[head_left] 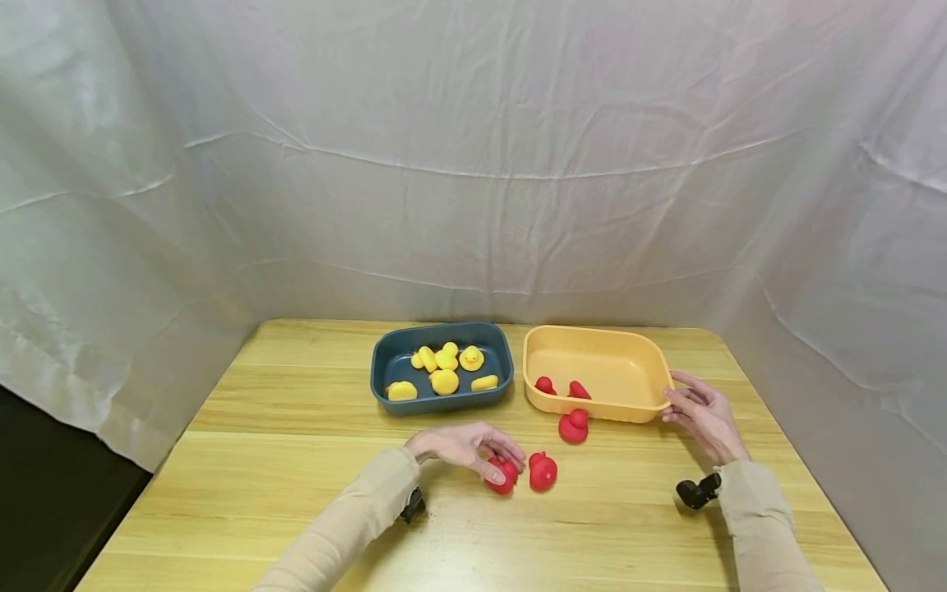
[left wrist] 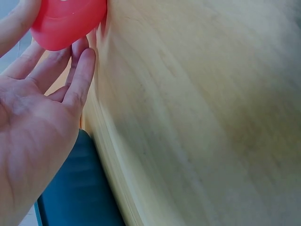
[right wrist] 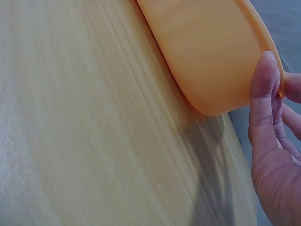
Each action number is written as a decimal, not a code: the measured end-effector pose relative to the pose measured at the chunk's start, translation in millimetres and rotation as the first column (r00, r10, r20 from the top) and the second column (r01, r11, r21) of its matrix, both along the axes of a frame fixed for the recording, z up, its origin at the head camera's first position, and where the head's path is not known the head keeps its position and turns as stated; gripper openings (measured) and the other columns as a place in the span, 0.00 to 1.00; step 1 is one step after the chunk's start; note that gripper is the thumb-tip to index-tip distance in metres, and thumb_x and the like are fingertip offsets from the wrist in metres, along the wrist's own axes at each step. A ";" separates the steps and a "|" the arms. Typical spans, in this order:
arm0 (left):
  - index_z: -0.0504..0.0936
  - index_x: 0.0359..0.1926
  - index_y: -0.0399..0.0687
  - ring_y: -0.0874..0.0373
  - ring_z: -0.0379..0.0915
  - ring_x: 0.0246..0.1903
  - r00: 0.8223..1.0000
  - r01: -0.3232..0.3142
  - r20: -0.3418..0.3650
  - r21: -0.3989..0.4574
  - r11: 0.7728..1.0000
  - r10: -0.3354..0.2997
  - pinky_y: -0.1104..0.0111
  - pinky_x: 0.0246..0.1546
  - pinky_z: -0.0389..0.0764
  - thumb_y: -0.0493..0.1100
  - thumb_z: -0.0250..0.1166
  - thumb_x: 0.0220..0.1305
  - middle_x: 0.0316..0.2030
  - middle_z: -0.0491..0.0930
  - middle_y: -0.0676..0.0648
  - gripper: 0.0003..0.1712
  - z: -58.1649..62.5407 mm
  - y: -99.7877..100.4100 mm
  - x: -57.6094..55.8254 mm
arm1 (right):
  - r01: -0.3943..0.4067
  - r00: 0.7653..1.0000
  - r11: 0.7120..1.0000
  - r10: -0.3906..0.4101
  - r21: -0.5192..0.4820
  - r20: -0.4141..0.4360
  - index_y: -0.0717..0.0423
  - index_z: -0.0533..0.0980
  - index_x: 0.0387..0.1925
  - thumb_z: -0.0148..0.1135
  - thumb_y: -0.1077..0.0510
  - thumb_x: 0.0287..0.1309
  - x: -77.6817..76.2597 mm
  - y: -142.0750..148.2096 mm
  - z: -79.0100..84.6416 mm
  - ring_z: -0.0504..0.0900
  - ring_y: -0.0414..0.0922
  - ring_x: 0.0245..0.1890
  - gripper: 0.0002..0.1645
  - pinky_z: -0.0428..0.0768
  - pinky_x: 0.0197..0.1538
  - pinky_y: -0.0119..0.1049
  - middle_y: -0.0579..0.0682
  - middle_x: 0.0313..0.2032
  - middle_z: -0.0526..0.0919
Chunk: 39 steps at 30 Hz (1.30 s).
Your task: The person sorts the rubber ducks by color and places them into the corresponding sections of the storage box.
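Observation:
A red rubber duck (head_left: 502,476) sits on the table near its middle, and my left hand (head_left: 466,448) holds it between thumb and fingers. In the left wrist view this red duck (left wrist: 68,21) shows only in part. To its right lies a second red duck (head_left: 543,472). Another red duck (head_left: 573,427) rests against the front of the orange tray (head_left: 636,410). My right hand (head_left: 706,415) pinches that tray's rim at the right end, thumb on the near side in the right wrist view. Inside the tray are two red pieces, partly hidden by its front wall.
Left of the orange tray stands a dark blue tray (head_left: 440,404) with several yellow ducks (head_left: 445,381) in it. Both trays are on a wooden table (head_left: 281,460) near its back edge. A pale curtain (head_left: 473,205) hangs behind and at the sides.

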<state>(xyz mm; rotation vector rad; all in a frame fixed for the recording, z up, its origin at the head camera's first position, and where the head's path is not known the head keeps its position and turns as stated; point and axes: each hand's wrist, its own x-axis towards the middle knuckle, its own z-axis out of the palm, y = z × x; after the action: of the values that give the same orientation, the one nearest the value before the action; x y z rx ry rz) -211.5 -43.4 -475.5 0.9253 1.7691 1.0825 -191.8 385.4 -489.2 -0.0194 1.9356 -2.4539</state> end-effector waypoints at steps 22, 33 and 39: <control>0.74 0.65 0.35 0.67 0.75 0.53 0.998 -0.019 -0.051 0.039 0.999 0.021 0.76 0.60 0.75 0.35 0.65 0.68 0.63 0.77 0.37 0.26 1.4 -3.0 0.7 | 0.008 1.000 1.000 -0.009 0.018 0.005 0.58 0.70 0.64 0.57 0.69 0.69 -0.9 -1.1 1.1 0.86 0.40 0.28 0.24 0.88 0.33 0.29 0.47 0.33 0.86; 0.71 0.68 0.35 0.59 0.74 0.61 0.995 -0.065 -0.073 0.070 0.995 0.070 0.76 0.64 0.74 0.37 0.64 0.69 0.65 0.76 0.37 0.28 2.5 -6.1 1.0 | 0.007 1.000 1.000 -0.007 0.016 0.010 0.52 0.73 0.60 0.57 0.69 0.69 -0.5 0.1 2.0 0.86 0.40 0.28 0.22 0.89 0.33 0.30 0.47 0.33 0.86; 0.71 0.68 0.36 0.55 0.73 0.62 0.992 -0.087 -0.082 0.128 0.988 0.098 0.75 0.66 0.73 0.36 0.63 0.69 0.65 0.75 0.36 0.28 3.3 -6.8 0.2 | 0.007 1.000 1.000 -0.007 0.030 0.017 0.48 0.74 0.59 0.57 0.69 0.69 -0.6 -0.1 2.2 0.86 0.39 0.28 0.21 0.88 0.34 0.29 0.46 0.32 0.86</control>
<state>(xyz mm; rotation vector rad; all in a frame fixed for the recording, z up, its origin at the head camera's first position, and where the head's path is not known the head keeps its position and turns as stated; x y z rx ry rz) -211.3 -50.2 -472.1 0.9880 1.8490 1.2402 -192.4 385.3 -487.0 0.0089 1.9690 -2.4203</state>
